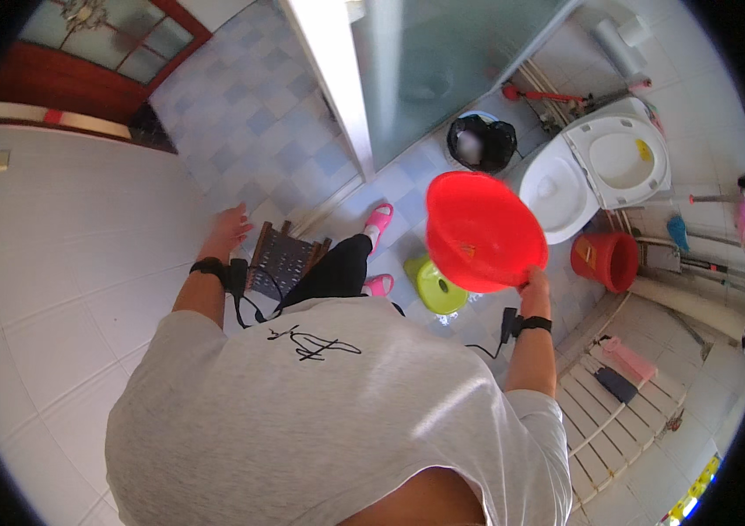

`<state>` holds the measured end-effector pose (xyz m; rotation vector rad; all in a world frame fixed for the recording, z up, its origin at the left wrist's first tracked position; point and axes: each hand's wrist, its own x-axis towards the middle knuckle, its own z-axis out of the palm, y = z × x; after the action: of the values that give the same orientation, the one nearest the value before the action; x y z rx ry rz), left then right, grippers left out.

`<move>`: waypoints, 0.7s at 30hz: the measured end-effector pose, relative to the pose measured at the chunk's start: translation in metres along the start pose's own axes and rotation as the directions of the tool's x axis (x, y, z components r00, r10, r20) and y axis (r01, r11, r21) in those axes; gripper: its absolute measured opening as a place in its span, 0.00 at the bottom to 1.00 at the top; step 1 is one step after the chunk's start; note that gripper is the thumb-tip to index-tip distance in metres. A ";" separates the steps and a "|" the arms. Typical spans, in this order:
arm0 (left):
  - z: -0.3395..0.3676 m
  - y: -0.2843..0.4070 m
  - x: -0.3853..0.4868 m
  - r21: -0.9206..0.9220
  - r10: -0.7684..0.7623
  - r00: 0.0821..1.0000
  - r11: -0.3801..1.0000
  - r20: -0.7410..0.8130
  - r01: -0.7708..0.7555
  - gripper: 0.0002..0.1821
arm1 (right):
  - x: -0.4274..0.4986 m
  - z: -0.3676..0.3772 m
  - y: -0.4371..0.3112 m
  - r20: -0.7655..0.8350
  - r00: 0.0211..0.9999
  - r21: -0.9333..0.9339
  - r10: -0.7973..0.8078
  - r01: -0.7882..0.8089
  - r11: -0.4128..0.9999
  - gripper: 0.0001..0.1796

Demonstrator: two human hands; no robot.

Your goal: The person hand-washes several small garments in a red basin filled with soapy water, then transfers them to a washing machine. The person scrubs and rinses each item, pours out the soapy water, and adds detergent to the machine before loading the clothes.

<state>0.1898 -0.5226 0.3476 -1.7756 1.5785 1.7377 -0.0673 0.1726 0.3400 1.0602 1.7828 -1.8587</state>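
Observation:
A large red plastic basin (pixel 478 223) hangs tilted in my right hand (pixel 534 286), which grips its rim on the near right side. Its inside faces me, and a small orange-yellow mark shows there. My left hand (pixel 231 229) is held out to the left beside the tiled wall, fingers apart and nothing in it. Just right of that hand, lower down, stands a low stool with wooden legs and a dark speckled seat (pixel 280 260). Below the basin, partly covered by it, is a lime-green plastic stool (pixel 438 289) on the floor.
A toilet (pixel 553 191) with raised lid stands beyond the basin. Beside it are a black-lined bin (pixel 481 141) and a red bucket (pixel 604 262). A white post (pixel 333 85) and glass partition (pixel 438 72) rise ahead. A rack (pixel 609 421) holding cloths is at right.

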 end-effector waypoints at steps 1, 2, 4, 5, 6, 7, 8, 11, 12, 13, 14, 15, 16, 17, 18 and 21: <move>0.000 -0.004 -0.010 -0.039 -0.005 1.000 0.999 0.021 0.006 0.33 | -0.004 0.016 0.012 0.069 0.998 -0.043 -0.010 0.013 0.999 0.12; -0.001 -0.007 -0.018 -0.034 0.004 1.000 0.999 0.030 -0.003 0.34 | -0.009 0.033 0.023 0.148 0.989 -0.087 0.019 -0.006 0.996 0.13; -0.006 -0.015 -0.033 -0.051 0.015 0.998 0.999 0.061 -0.011 0.34 | -0.017 0.069 0.044 0.297 0.952 -0.184 0.081 -0.026 0.983 0.15; -0.008 -0.017 -0.037 -0.063 0.024 0.997 0.998 0.069 -0.019 0.34 | -0.021 0.087 0.051 0.365 0.924 -0.233 0.118 -0.033 0.972 0.16; -0.012 -0.019 -0.040 -0.076 0.030 0.996 0.997 0.082 -0.023 0.33 | -0.030 0.100 0.060 0.547 0.837 -0.320 0.008 0.200 0.926 0.16; -0.016 -0.021 -0.041 -0.101 0.034 0.996 0.995 0.078 -0.026 0.33 | -0.038 0.112 0.066 0.704 0.708 -0.371 -0.052 0.430 0.823 0.17; -0.020 -0.021 -0.044 -0.099 0.045 0.995 0.994 0.088 -0.036 0.32 | -0.040 0.149 0.077 0.469 0.845 -0.223 0.258 -0.169 0.960 0.15; -0.027 -0.022 -0.046 -0.115 0.046 0.995 0.993 0.084 -0.036 0.31 | -0.057 0.212 0.092 0.495 0.792 -0.241 0.357 -0.269 0.932 0.13; -0.028 -0.021 -0.046 -0.111 0.037 0.995 0.993 0.090 -0.027 0.30 | -0.063 0.230 0.095 0.531 0.762 -0.265 0.372 -0.268 0.926 0.13; -0.028 -0.018 -0.046 -0.086 0.014 0.996 0.996 0.090 -0.006 0.30 | -0.068 0.252 0.096 0.570 0.720 -0.290 0.396 -0.274 0.917 0.13; -0.028 -0.014 -0.045 -0.145 0.022 0.989 0.989 0.146 -0.001 0.29 | -0.073 0.274 0.096 0.534 0.735 -0.358 0.418 -0.251 0.899 0.13; -0.028 -0.009 -0.043 -0.187 0.017 0.981 0.982 0.193 0.020 0.27 | -0.079 0.296 0.097 0.502 0.740 -0.431 0.448 -0.235 0.871 0.13; -0.030 -0.003 -0.039 -0.226 0.015 0.970 0.973 0.242 0.041 0.26 | -0.084 0.321 0.097 0.482 0.751 -0.485 0.452 -0.201 0.851 0.13; -0.033 0.005 -0.032 -0.235 0.046 0.984 0.972 0.170 -0.005 0.27 | -0.088 0.346 0.098 0.482 0.747 -0.467 0.458 -0.223 0.855 0.13; -0.036 0.013 -0.023 -0.240 0.070 0.993 0.970 0.099 -0.045 0.29 | -0.095 0.370 0.102 0.492 0.747 -0.436 0.447 -0.233 0.869 0.13; -0.067 0.037 0.012 -0.300 0.119 0.993 0.947 0.001 -0.113 0.32 | -0.111 0.441 0.109 0.607 0.699 -0.289 0.377 -0.247 0.925 0.13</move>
<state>0.1990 -0.5937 0.3761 -1.8181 1.5044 2.1422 -0.0362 -0.2930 0.3115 0.4907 1.2261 -1.5381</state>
